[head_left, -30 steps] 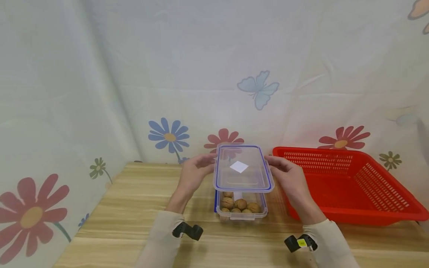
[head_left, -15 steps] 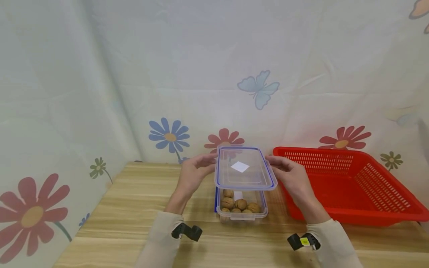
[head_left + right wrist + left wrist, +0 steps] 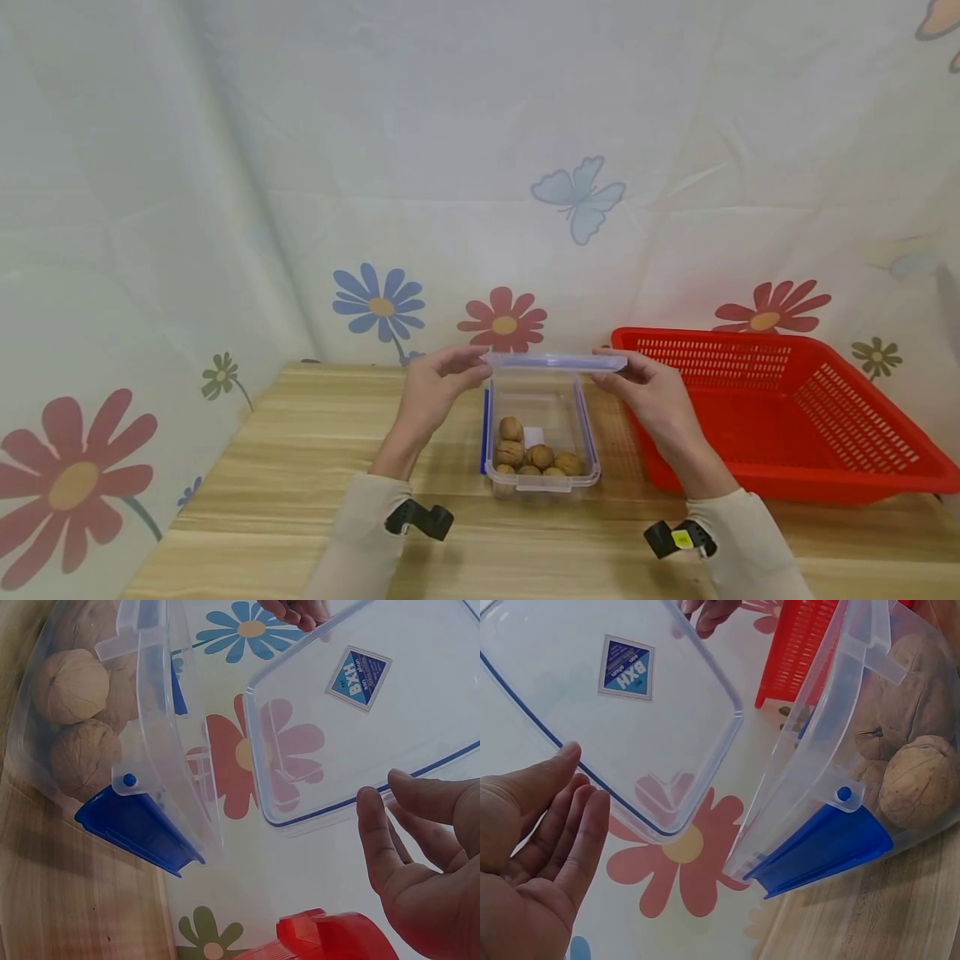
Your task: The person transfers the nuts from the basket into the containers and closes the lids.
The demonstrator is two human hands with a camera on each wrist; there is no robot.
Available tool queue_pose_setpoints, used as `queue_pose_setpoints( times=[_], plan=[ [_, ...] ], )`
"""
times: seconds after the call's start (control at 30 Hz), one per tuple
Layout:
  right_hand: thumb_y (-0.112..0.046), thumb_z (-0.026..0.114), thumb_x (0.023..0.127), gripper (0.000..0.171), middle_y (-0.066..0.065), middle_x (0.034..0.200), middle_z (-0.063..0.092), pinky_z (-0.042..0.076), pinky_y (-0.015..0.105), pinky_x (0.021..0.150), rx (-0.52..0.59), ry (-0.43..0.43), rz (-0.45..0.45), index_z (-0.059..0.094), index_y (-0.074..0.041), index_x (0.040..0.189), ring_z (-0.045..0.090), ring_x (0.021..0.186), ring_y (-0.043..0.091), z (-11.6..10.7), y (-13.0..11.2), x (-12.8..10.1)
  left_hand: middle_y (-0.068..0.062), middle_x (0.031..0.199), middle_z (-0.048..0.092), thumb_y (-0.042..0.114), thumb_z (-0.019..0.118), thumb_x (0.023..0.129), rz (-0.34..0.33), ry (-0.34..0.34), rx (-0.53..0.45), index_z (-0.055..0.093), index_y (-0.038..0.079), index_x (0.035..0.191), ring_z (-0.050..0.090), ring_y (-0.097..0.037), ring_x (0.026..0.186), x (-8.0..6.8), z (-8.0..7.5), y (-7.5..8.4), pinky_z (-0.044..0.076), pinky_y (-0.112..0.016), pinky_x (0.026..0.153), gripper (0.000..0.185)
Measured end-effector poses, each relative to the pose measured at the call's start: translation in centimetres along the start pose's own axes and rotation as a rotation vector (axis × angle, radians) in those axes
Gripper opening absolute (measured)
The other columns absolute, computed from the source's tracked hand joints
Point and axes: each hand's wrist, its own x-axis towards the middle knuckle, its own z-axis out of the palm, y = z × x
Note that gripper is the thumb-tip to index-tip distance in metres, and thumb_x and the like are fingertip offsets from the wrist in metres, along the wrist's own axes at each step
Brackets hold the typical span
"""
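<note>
A clear plastic lid (image 3: pixel 555 362) with a blue seal is held level above the box, seen nearly edge-on in the head view. My left hand (image 3: pixel 435 393) pinches its left edge between thumb and fingers; in the left wrist view the thumb and fingers meet the lid's (image 3: pixel 671 742) blue-lined rim. On the opposite edge, my right hand (image 3: pixel 656 400) grips it the same way, also visible in the right wrist view (image 3: pixel 427 844). Below sits a clear food box (image 3: pixel 543 483) with blue side clips (image 3: pixel 821 851), holding several walnuts (image 3: pixel 540 456) and a small white label.
A red plastic basket (image 3: pixel 795 483) stands on the table close to my right forearm. The wood-grain table (image 3: pixel 300 475) runs back to a flowered cloth (image 3: pixel 465 125) hanging behind it.
The lid has tipped from slanting with its broad face visible to nearly edge-on, uncovering more of the box. Both hands stay at its edges, the right slightly farther right.
</note>
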Motion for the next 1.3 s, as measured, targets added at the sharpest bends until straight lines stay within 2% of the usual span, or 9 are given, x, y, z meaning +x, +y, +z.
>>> queue_pose_setpoints(
  times=[0.27,0.4,0.57,0.63,0.73,0.9,1.03,1.17,1.3],
  plan=[
    [-0.024,0.070,0.105,0.043,0.014,0.137,0.068,0.053,0.048,0.111,-0.034,0.021,-0.014,0.066,-0.008,0.145,0.064,0.117,0.034,0.26,0.20,-0.13,-0.010,0.108,0.078,0.016,0.082,0.096,0.007,0.015,-0.013,0.079,0.003,0.117,0.074,-0.039,0.102,-0.01,0.09,0.07,0.067,-0.036,0.082,0.024],
    [-0.026,0.069,0.106,0.044,0.016,0.134,0.070,0.055,0.043,0.109,-0.026,0.030,-0.013,0.066,-0.006,0.144,0.067,0.115,0.032,0.37,0.12,-0.05,-0.008,0.109,0.079,0.020,0.083,0.096,0.003,0.026,0.002,0.080,0.005,0.115,0.075,-0.032,0.098,0.00,0.10,0.09,0.067,-0.036,0.083,0.025],
    [-0.029,0.070,0.105,0.044,0.016,0.129,0.071,0.059,0.023,0.095,-0.018,0.056,-0.016,0.067,-0.005,0.142,0.067,0.108,0.029,0.34,0.01,-0.02,-0.007,0.109,0.079,0.023,0.084,0.095,0.000,0.025,0.001,0.081,0.006,0.114,0.075,-0.024,0.096,-0.01,0.14,0.07,0.067,-0.037,0.083,0.026],
    [-0.032,0.071,0.105,0.046,0.016,0.128,0.071,0.058,0.019,0.091,-0.022,0.063,-0.014,0.067,-0.005,0.142,0.065,0.107,0.029,0.32,-0.01,-0.04,-0.007,0.110,0.079,0.024,0.084,0.095,0.002,0.020,-0.005,0.081,0.006,0.114,0.075,-0.024,0.097,-0.04,0.15,0.07,0.066,-0.037,0.084,0.026],
    [-0.035,0.071,0.105,0.049,0.016,0.131,0.070,0.058,0.024,0.096,-0.040,0.068,-0.008,0.066,-0.005,0.143,0.063,0.110,0.029,0.31,0.01,-0.05,-0.007,0.110,0.078,0.025,0.084,0.095,0.008,0.015,-0.011,0.081,0.006,0.114,0.074,-0.024,0.100,-0.12,0.17,0.11,0.066,-0.037,0.086,0.027],
    [-0.040,0.069,0.105,0.052,0.017,0.138,0.067,0.054,0.043,0.110,-0.047,0.061,-0.008,0.065,-0.006,0.144,0.061,0.121,0.033,0.34,-0.01,0.01,-0.009,0.111,0.078,0.022,0.083,0.096,0.006,0.003,-0.036,0.079,0.004,0.114,0.075,-0.026,0.102,-0.16,0.24,0.25,0.066,-0.037,0.086,0.026],
    [-0.041,0.068,0.106,0.054,0.019,0.138,0.066,0.050,0.053,0.115,-0.013,0.048,-0.011,0.064,-0.004,0.144,0.065,0.120,0.036,0.43,0.04,0.03,-0.011,0.110,0.077,0.022,0.083,0.096,-0.019,-0.003,-0.056,0.079,0.003,0.114,0.076,-0.027,0.099,-0.16,0.35,0.37,0.067,-0.039,0.084,0.026],
    [-0.040,0.068,0.106,0.053,0.019,0.135,0.068,0.053,0.049,0.111,0.006,0.040,-0.006,0.063,-0.004,0.145,0.072,0.109,0.033,0.54,0.13,0.03,-0.011,0.109,0.077,0.024,0.083,0.096,-0.033,-0.005,-0.049,0.078,0.004,0.116,0.076,-0.028,0.095,-0.27,0.40,0.51,0.067,-0.044,0.083,0.029],
    [-0.037,0.068,0.106,0.051,0.018,0.131,0.069,0.061,0.033,0.099,0.013,0.044,-0.003,0.063,-0.004,0.145,0.073,0.103,0.028,0.63,0.15,0.02,-0.012,0.109,0.075,0.022,0.083,0.096,-0.033,-0.012,-0.043,0.075,0.005,0.123,0.076,-0.029,0.093,-0.29,0.41,0.55,0.068,-0.043,0.079,0.033]
  ],
)
